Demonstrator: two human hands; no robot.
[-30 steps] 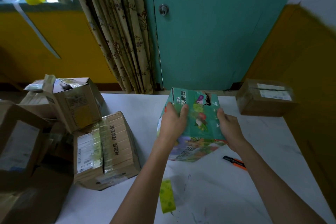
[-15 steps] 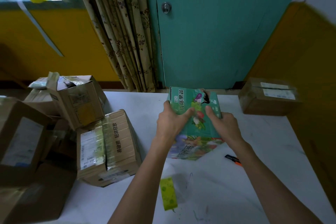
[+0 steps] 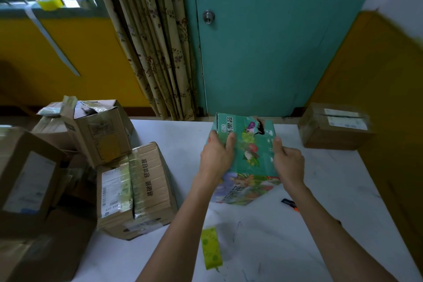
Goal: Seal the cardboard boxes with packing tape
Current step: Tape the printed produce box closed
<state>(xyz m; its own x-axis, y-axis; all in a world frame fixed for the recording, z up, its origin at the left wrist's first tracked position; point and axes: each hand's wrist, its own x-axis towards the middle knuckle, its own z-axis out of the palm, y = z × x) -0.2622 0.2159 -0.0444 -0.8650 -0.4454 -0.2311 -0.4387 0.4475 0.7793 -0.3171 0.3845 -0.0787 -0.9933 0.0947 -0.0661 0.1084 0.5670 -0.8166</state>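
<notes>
Left hand [image 3: 217,155] and right hand [image 3: 289,162] grip the green box [image 3: 251,144] by its sides, fingers curled round; best to flatten its torn far top before taping.

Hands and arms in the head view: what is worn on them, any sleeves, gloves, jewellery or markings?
The left hand and right hand are bare, as are both forearms: no sleeve shows down to the frame's lower edge. No gloves, watch, bracelet or ring is visible. One left fingernail looks painted red; the other nails cannot be judged.
</notes>
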